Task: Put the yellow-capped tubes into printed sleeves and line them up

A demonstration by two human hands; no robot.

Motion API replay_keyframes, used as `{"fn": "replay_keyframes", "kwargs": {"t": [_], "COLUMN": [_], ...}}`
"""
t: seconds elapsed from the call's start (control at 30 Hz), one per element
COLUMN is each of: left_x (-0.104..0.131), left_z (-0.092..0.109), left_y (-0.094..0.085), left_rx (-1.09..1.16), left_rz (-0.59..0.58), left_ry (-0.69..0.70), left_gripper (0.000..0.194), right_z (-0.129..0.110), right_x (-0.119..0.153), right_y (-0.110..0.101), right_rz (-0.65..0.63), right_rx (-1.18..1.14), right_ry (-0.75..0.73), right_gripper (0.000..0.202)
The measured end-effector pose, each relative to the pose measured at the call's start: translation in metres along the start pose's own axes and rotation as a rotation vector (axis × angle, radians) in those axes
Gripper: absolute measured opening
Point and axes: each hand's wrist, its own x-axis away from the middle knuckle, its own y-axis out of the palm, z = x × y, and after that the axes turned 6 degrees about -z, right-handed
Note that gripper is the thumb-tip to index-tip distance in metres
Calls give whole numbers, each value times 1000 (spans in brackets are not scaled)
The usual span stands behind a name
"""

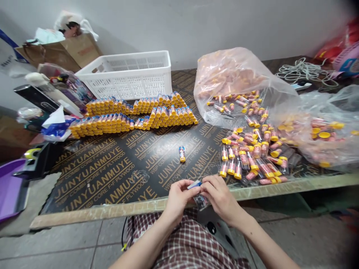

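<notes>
At the table's front edge, my left hand [179, 196] and my right hand [220, 196] are closed, fingertips close together. Between them they pinch a small piece with blue and white on it [195, 184], perhaps a label. Clear crinkled plastic [201, 202] hangs below it, partly covered by my fingers. I cannot make out exactly what the held piece is. Just beyond my hands lies a single small tube [182, 154] with a blue printed label and a yellow end. To the right is a loose pile of clear tubes [252, 157] with yellow caps and pinkish contents.
Stacked blue-labelled tubes [134, 116] form rows in front of a white plastic basket [134, 80]. Large clear bags [230, 74] of tubes stand at the right. A coiled white cable [305, 71] lies at the back right. A purple dustpan [11, 186] is at far left.
</notes>
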Motion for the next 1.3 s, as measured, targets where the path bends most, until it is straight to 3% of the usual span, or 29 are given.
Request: {"fn": "replay_keyframes", "kwargs": {"t": [0.2, 0.33, 0.4, 0.43, 0.47, 0.53, 0.6, 0.7, 0.8, 0.9, 1.0, 1.07, 1.1, 1.2, 1.23, 1.3], "left_x": [-7, -11, -15, -19, -24, -33, -38, -43, -48, -50, -52, -52, -52, -47, -45, -42], "left_z": [-1, 17, 33, 40, 46, 53, 53, 47, 41, 36, 34, 34, 34, 37, 39, 42], "left_y": [3, -4, -15, -23, -30, -44, -53, -60, -63, -67, -73, -77, -79, -83, -84, -87], "left_rx": [94, 185, 184, 155, 112, -9, -134, -297, -402, -511, -790, -1003, -1109, -1346, -1373, -1334], "left_rz": [70, 174, 308, 372, 415, 413, 386, 340, 349, 339, 292, 322, 338, 377, 391, 423], "left_ry": [13, -18, 33, 68, 84, 45, -24, -28, 40, 117, 238, 319, 334, 362, 377, 415], "left_gripper": [34, 23, 12, 9, 11, 13, 14, 16, 24, 36, 39, 36, 35, 34, 34, 37], "right_z": [-10, -14, 4, 19, 38, 80, 121, 163, 174, 160, 138, 119, 108, 74, 66, 59], "right_x": [6, 27, 45, 57, 71, 102, 130, 155, 162, 152, 117, 77, 52, -25, -48, -87], "right_y": [-5, -22, -33, -40, -49, -70, -92, -116, -132, -144, -140, -119, -104, -47, -29, 1], "right_rz": [-108, -136, 52, 241, 532, 864, 1048, 1112, 1055, 1009, 1025, 980, 852, 280, 100, -120], "right_rx": [68, -45, -170, -209, -203, -69, 46, 154, 232, 301, 334, 286, 207, -9, -38, -70], "right_ry": [38, 80, 214, 325, 514, 760, 937, 1123, 1212, 1202, 1083, 831, 677, 241, 157, 75], "right_gripper": [15, 15, 13, 13, 16, 23, 27, 32, 32, 33, 45, 45, 48, 67, 75, 87]}}
